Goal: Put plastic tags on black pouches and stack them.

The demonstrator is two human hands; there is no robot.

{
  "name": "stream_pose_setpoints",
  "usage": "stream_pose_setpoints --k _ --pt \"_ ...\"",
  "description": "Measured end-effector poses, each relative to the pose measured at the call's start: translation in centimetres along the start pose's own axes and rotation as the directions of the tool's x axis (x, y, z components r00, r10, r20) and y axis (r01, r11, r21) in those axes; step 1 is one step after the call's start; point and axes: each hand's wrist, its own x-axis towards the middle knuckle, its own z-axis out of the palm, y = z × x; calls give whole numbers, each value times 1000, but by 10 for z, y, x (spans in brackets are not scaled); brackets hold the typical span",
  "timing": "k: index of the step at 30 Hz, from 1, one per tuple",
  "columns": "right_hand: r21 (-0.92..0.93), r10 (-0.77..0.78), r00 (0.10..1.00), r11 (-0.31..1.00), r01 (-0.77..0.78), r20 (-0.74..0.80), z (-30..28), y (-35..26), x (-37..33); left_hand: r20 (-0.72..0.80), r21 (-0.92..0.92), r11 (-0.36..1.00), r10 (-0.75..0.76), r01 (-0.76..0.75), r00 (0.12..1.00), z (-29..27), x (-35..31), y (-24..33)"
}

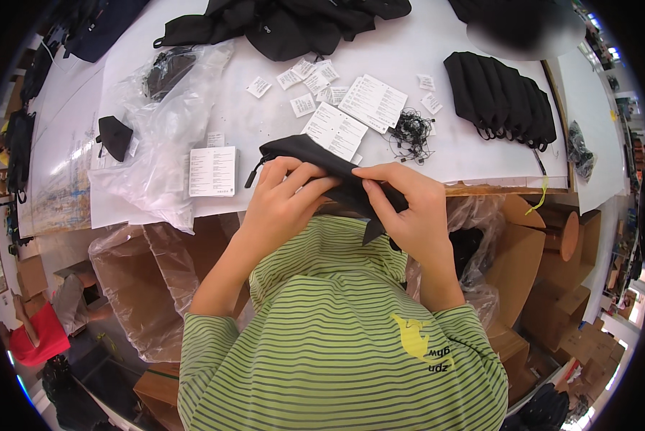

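Grip: I am watching left hand (283,197) and right hand (401,205) pinching black pouch (322,169), fingers closed.
Risk: pouch is hanging beyond the grip; may slip.

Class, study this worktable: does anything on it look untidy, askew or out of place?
The small white tags lie scattered at odd angles, with a tangle of black strings beside them, unlike the neat row of black pouches. Both hands grip one black pouch.

Left hand (283,205), right hand (408,205) pinched together

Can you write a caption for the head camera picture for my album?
Both hands hold a black fabric pouch above a white table.
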Motion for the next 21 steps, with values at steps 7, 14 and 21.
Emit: stream_pose_setpoints --k 7,14,21 --pt "158 9 999 987 -15 39 6 1 -3 -53 21 1000 -1 2 999 -6 -10 7" --pt "721 115 962 641 -262 247 9 53 -7 -20 -156 963 -227 221 974 -13 -10 -2" --pt "721 235 868 486 -494 437 46 64 -41 117 -303 886 -331 351 937 -5 -10 -5"
